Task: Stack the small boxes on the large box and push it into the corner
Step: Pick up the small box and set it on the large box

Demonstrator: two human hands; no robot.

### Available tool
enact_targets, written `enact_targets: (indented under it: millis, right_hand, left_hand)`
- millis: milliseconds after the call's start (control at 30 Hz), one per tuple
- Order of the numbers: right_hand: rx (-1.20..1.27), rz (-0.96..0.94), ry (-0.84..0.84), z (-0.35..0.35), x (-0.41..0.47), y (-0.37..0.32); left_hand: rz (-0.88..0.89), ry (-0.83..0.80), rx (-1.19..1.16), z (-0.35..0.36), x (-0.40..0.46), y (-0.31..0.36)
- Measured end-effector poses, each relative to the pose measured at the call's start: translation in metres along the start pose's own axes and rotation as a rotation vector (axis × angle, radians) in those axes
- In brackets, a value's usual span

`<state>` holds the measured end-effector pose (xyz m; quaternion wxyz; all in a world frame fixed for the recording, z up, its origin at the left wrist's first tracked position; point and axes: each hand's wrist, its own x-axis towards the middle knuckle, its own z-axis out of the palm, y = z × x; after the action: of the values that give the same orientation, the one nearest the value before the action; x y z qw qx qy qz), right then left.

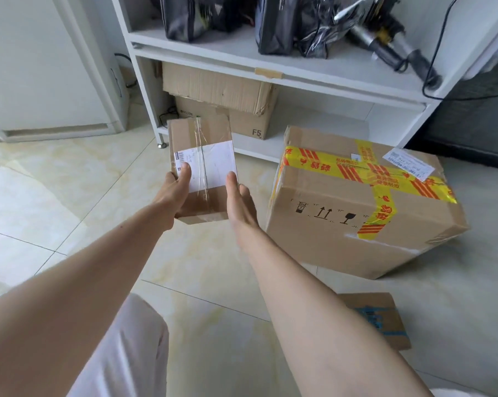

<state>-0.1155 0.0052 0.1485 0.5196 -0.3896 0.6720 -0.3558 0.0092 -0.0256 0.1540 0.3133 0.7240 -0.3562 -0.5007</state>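
A small brown box [202,144] with a white shipping label is held up off the tiled floor. My left hand [173,193] grips its left side, thumb on the label. Against its right side presses my right hand [240,202], fingers straight. To the right, the large cardboard box [356,202] with yellow and red tape stands on the floor, nothing on top of it. Another small flat box [385,319] with blue tape lies on the floor near my right forearm, partly hidden by it.
A white shelf unit [270,73] stands behind, with bags and a tool on its shelf and two stacked cardboard boxes [222,104] underneath. A white cabinet [41,67] is at the left. My knee in white trousers [133,353] is at the bottom.
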Motion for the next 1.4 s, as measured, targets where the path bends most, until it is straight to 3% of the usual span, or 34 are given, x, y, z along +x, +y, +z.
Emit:
enact_targets:
  millis: [133, 333, 433, 633, 767, 1133, 1267, 1400]
  right_hand:
    - [0.067, -0.094, 0.055, -0.018, -0.015, -0.054]
    - [0.159, -0.229, 0.272, -0.076, -0.029, -0.102]
    - [0.165, -0.187, 0.349, -0.118, -0.030, -0.105]
    - [0.219, -0.045, 0.409, -0.201, -0.023, -0.075]
    - [0.307, 0.032, 0.436, -0.215, -0.012, -0.057]
    - [0.218, -0.033, 0.422, -0.230, -0.006, -0.045]
    - [-0.004, -0.146, 0.507, -0.253, -0.016, -0.024]
    - [-0.074, -0.198, 0.777, -0.283, -0.033, 0.020]
  left_hand:
    - [0.135, 0.015, 0.009, -0.009, -0.016, 0.064]
    - [0.362, -0.076, 0.090, 0.022, -0.053, 0.145]
    - [0.413, -0.148, 0.139, 0.054, -0.065, 0.163]
    - [0.423, -0.308, 0.223, 0.131, -0.084, 0.155]
    - [0.392, -0.315, 0.267, 0.157, -0.081, 0.147]
    - [0.424, -0.296, 0.180, 0.172, -0.079, 0.148]
    - [0.444, -0.184, 0.025, 0.174, -0.086, 0.129]
    - [0.332, 0.000, -0.264, 0.185, -0.090, 0.079]
